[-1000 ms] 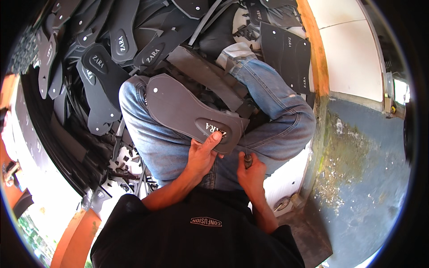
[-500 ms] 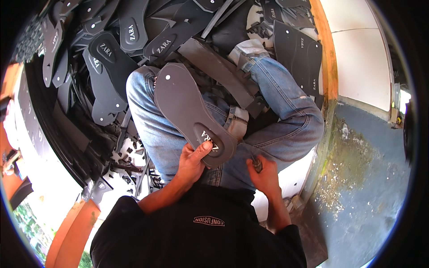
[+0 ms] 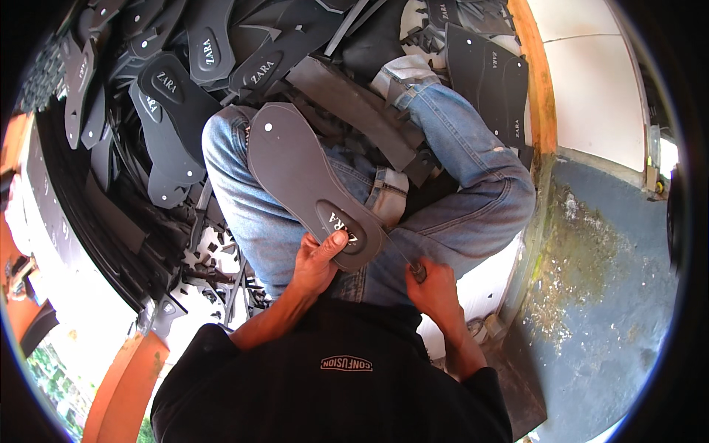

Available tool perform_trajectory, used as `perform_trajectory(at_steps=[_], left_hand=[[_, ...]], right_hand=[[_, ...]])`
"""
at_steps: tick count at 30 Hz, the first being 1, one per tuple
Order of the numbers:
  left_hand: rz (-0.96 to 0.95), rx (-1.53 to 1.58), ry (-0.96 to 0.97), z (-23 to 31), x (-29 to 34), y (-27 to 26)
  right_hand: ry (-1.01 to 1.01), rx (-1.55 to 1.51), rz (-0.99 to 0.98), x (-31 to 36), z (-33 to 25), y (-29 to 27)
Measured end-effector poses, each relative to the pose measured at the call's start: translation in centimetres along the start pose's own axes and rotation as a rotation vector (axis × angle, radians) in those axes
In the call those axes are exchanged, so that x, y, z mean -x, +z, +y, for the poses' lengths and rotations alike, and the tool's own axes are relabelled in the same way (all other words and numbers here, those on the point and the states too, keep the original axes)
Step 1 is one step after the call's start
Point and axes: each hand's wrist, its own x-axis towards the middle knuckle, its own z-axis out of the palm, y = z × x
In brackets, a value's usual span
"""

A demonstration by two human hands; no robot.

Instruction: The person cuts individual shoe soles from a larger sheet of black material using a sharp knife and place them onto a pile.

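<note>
My left hand (image 3: 317, 264) grips the rounded heel end of a dark grey shoe insole (image 3: 292, 162), thumb on top across the pale lettering in the heel recess. The insole slants up and left over my legs, its wide toe end near my left knee, with a small white dot there. My right hand (image 3: 434, 286) is closed around the dark handle of a thin-bladed knife (image 3: 418, 272), above my lap. Its narrow blade points up and left toward the insole's heel edge; whether it touches is hard to tell.
Finished-looking insoles (image 3: 166, 111) lie heaped at the far left. A long dark offcut strip (image 3: 354, 111) lies between my legs. More marked dark sheet (image 3: 484, 88) sits beyond my right knee. Black scraps (image 3: 214, 258) litter the left floor. A wooden edge (image 3: 541, 88) runs along the right.
The knife's blade now shows near the insole's heel edge, and my right hand has turned slightly. The insole sits a little farther left and up; the whole view has shifted slightly.
</note>
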Motion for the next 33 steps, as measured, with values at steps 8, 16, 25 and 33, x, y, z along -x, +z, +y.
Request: perform_trajectory(at_steps=[8, 16, 25, 33], left_hand=[[-0.053, -0.072, -0.049, -0.7, 1.0, -1.5], [-0.056, -0.248, -0.062, 1.1, 0.5, -1.7], [0.034, -0.600, 0.830, 24.4, -10.0, 8.3], [0.036, -1.594, 0.703, 17.3, -16.9, 3.7]], right_hand=[[-0.229, 0.020, 0.032, -4.3, -2.4, 0.8], [0.033, -0.465, 0.211, -7.2, -2.3, 0.0], [0.010, -0.578, 0.286, -7.3, -0.5, 1.1], [0.016, -0.635, 0.310, -7.5, -0.2, 0.8]])
